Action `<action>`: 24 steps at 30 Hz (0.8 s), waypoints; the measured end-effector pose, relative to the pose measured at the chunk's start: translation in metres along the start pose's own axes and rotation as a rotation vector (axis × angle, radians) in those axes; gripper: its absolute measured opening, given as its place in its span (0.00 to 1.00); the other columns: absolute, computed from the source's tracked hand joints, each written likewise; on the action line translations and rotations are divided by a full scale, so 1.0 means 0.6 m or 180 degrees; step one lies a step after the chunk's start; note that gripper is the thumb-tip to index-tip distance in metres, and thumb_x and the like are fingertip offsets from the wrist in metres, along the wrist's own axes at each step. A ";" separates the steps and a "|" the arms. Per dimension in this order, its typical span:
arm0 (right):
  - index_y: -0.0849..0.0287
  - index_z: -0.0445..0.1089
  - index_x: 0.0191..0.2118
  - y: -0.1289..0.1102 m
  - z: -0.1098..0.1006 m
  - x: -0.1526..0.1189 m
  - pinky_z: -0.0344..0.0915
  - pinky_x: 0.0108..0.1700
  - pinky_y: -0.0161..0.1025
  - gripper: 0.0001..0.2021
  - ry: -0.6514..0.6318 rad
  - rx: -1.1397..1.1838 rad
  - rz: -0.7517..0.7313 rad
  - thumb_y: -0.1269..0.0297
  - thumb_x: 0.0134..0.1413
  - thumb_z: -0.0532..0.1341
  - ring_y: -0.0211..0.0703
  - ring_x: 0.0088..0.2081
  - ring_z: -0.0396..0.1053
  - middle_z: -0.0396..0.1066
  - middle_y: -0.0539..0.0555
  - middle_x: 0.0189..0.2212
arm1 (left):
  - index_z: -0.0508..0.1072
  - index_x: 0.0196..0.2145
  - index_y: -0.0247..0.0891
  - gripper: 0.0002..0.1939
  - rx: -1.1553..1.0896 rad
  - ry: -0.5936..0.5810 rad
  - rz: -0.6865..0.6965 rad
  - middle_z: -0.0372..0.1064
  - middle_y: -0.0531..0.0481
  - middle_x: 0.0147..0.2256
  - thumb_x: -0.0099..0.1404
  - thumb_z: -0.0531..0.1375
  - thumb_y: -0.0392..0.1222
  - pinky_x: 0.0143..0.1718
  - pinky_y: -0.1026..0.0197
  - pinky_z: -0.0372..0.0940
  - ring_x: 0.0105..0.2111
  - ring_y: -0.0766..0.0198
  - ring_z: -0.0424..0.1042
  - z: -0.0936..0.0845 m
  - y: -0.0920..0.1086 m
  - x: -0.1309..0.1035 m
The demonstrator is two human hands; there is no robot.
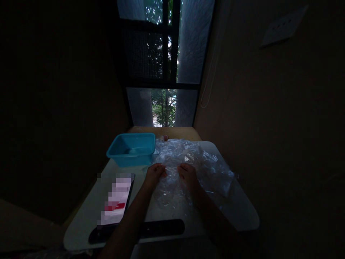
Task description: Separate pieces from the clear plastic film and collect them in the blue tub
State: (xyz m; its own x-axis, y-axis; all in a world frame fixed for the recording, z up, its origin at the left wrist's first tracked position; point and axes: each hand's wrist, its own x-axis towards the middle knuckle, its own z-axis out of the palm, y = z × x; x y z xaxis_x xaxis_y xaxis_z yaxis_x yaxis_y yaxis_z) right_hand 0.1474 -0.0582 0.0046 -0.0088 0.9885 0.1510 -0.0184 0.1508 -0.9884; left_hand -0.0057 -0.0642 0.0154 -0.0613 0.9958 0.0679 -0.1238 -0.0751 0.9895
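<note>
One crumpled spread of clear plastic [172, 167] lies on the white table [86, 208], from the middle to the right side and up toward the far edge. We have both hands on it, near the middle. Left hand [156, 173]: thumb and fingers together, pinched on the plastic. Right hand [187, 173]: same, pinched on it just across from the left. A stretch of plastic runs between them; the rest bunches behind and right of our right hand. Can't tell if it's one sheet or several bags.

Blue tub [132, 156] sits upright at the far left of the table, just beside the plastic. We see no contents in it, though the inside is dim. Small reddish thing [165, 137] behind the plastic, too small to identify. Phone [118, 199] is left of our left forearm, screen lit and pixelated, lower end at the black strip [163, 228] along the near edge. Beyond the table: pale ledge [183, 132], then the window [164, 86] with greenery outside. Looped cord [206, 102] hangs right of the window.
</note>
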 end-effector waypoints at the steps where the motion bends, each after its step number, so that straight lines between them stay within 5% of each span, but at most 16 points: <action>1: 0.60 0.55 0.15 -0.001 0.000 0.000 0.43 0.15 0.29 0.12 0.0006 0.0021 0.0026 0.61 0.38 0.56 0.27 0.12 0.47 0.49 0.42 0.08 | 0.66 0.18 0.34 0.11 -0.0005 -0.0032 0.0003 0.63 0.55 0.14 0.47 0.59 0.46 0.19 0.67 0.56 0.15 0.70 0.61 0.000 0.001 0.000; 18: 0.60 0.57 0.16 -0.094 0.010 0.017 0.40 0.13 0.29 0.10 0.0145 0.0281 0.0130 0.61 0.36 0.58 0.26 0.10 0.45 0.48 0.40 0.07 | 0.68 0.24 0.30 0.21 -0.1014 -0.0033 -0.0565 0.65 0.50 0.16 0.42 0.58 0.54 0.17 0.64 0.57 0.14 0.67 0.64 0.002 0.005 0.007; 24: 0.61 0.59 0.15 -0.137 0.031 0.048 0.40 0.13 0.29 0.09 -0.0012 0.0218 0.0039 0.62 0.35 0.57 0.26 0.10 0.46 0.50 0.41 0.06 | 0.68 0.22 0.32 0.18 -0.0463 -0.0141 -0.0158 0.65 0.51 0.17 0.42 0.59 0.52 0.18 0.63 0.59 0.15 0.67 0.64 -0.008 0.061 0.007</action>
State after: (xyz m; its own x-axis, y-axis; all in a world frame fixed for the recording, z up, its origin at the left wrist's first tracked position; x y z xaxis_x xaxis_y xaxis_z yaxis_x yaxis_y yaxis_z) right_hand 0.1301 -0.0422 0.0904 -0.0131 0.9902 0.1390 -0.0867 0.1373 -0.9867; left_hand -0.0155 -0.0628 0.0515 -0.0082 0.9996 0.0283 -0.2681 -0.0294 0.9629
